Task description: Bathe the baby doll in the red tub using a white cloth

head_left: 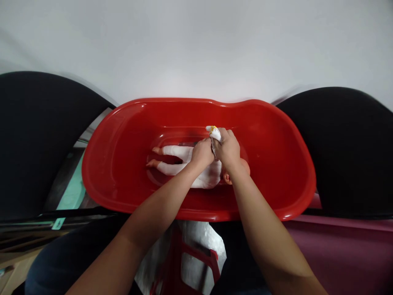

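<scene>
Inside the red tub [101, 164], a doll [211, 175] lies, legs [172, 169] left, head [246, 165] right, partly hidden by the arms [260, 217]. Above it, the left hand [202, 152] and right hand [229, 146] clench a white cloth [215, 132], mostly covered by their fingers.

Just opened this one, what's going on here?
A person's left hand and right hand meet over a doll in a red tub, bunching a white cloth with yellow markings. The doll, dressed in white, lies with its bare feet toward picture left; the right arm partly hides its head.
</scene>
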Demonstrator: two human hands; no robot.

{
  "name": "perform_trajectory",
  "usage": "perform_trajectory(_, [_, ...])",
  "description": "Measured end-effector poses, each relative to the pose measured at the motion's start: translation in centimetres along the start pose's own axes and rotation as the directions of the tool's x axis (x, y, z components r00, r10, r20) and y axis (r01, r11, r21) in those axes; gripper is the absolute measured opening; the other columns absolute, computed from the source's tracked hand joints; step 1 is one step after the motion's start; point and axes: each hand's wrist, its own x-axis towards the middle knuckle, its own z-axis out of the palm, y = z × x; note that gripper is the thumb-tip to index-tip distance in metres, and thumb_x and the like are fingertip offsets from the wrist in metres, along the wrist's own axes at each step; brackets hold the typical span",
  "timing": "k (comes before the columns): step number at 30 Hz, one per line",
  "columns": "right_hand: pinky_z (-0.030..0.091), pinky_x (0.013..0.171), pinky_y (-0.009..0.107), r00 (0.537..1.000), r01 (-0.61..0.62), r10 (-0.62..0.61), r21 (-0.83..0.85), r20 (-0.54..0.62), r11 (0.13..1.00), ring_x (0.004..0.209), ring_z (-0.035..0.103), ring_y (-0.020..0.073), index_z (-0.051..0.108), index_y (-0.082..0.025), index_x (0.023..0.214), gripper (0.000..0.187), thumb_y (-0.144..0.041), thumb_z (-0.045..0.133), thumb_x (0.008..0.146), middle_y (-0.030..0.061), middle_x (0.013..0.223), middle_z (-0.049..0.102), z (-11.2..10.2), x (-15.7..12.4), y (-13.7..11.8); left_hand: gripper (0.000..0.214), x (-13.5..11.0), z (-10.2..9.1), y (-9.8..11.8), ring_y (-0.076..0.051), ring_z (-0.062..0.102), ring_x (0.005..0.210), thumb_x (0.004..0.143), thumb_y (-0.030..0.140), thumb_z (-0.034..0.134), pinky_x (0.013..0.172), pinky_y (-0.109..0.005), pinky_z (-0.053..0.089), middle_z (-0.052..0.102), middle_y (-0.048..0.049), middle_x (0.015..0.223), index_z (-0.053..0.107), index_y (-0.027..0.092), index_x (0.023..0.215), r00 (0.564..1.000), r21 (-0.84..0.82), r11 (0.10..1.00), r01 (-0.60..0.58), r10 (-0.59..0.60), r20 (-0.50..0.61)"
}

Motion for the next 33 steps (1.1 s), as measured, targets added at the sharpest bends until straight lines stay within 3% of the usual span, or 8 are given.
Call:
perform_trajectory(7, [0.044, 0.077, 0.038, 0.97, -0.232, 0.231, 0.0, -0.079, 0.973, 0.074, 0.054, 0.0199, 0.064, -0.018, 0.101, 0.029, -0.047, 0.057, 0.101, 0.0121, 0.096, 0.066, 0.3, 0.4, 0.4, 0.021, -0.7, 0.1, 0.3, -0.032, 0.07, 0.116, 0.1, 0.02, 0.062, 0.098, -0.04, 0.053, 0.076, -0.0147, 0.123, 0.069, 0.02, 0.12, 0.997, 0.078, 0.994, -0.075, 0.075, -0.001])
perform_trajectory(13, [0.045, 0.077, 0.036, 0.94, -0.291, 0.316, 0.179, -0.13, 0.94, 0.076, 0.059, 0.0212, 0.064, -0.02, 0.092, 0.034, -0.053, 0.058, 0.096, 0.0116, 0.09, 0.07, 0.5, 0.7, 1.2, 0.018, -1.0, -0.4, 0.8, -0.032, 0.069, 0.117, 0.097, 0.019, 0.065, 0.099, -0.04, 0.053, 0.075, -0.0138, 0.121, 0.069, 0.021, 0.115, 0.997, 0.06, 0.995, -0.083, 0.083, 0.009])
perform_trajectory(16, [0.044, 0.075, 0.036, 0.921, -0.323, 0.366, 0.264, -0.134, 0.909, 0.076, 0.059, 0.0212, 0.065, -0.02, 0.089, 0.036, -0.055, 0.056, 0.097, 0.0102, 0.087, 0.07, 0.5, 0.9, 1.3, 0.026, -1.0, -0.6, 0.8, -0.031, 0.069, 0.118, 0.091, 0.011, 0.068, 0.1, -0.039, 0.052, 0.075, -0.013, 0.122, 0.068, 0.021, 0.116, 0.996, 0.038, 0.995, -0.09, 0.09, 0.01])
perform_trajectory(20, [0.044, 0.072, 0.035, 0.891, -0.375, 0.441, 0.376, -0.106, 0.847, 0.073, 0.06, 0.0192, 0.062, -0.021, 0.083, 0.034, -0.051, 0.055, 0.096, 0.0072, 0.081, 0.067, 0.6, 1.4, 1.6, 0.033, -1.1, -0.5, 0.8, -0.03, 0.071, 0.116, 0.087, 0.006, 0.07, 0.099, -0.037, 0.053, 0.076, -0.0122, 0.121, 0.068, 0.019, 0.118, 0.995, -0.002, 0.995, -0.098, 0.098, -0.013])
perform_trajectory(26, [0.046, 0.066, 0.032, 0.863, -0.421, 0.503, 0.626, 0.052, 0.657, 0.071, 0.06, 0.0171, 0.062, -0.021, 0.087, 0.041, -0.061, 0.056, 0.096, 0.006, 0.082, 0.066, 1.2, 1.7, 1.9, 0.032, -0.8, -0.4, 0.5, -0.028, 0.072, 0.117, 0.09, 0.005, 0.063, 0.097, -0.035, 0.054, 0.078, -0.01, 0.123, 0.071, 0.022, 0.116, 0.997, -0.091, 0.994, -0.065, 0.061, -0.052])
perform_trajectory(28, [0.047, 0.069, 0.033, 0.888, -0.404, 0.454, 0.594, 0.073, 0.696, 0.075, 0.062, 0.0184, 0.064, -0.021, 0.091, 0.044, -0.063, 0.054, 0.097, 0.0076, 0.086, 0.068, 1.4, 1.4, 1.5, 0.032, -0.7, -0.5, 0.3, -0.028, 0.073, 0.117, 0.09, 0.005, 0.063, 0.095, -0.034, 0.054, 0.078, -0.0093, 0.124, 0.071, 0.023, 0.115, 0.999, -0.119, 0.992, -0.031, 0.027, -0.039])
perform_trajectory(33, [0.048, 0.086, 0.037, 0.98, -0.178, 0.198, 0.313, -0.032, 0.933, 0.099, 0.066, 0.0252, 0.065, -0.019, 0.116, 0.042, -0.056, 0.061, 0.096, 0.0133, 0.115, 0.071, 1.4, 0.3, 0.3, 0.022, -0.2, -0.4, -0.4, -0.029, 0.074, 0.113, 0.097, 0.012, 0.062, 0.093, -0.035, 0.054, 0.079, -0.0126, 0.122, 0.068, 0.021, 0.117, 0.999, -0.166, 0.985, 0.041, -0.042, -0.006])
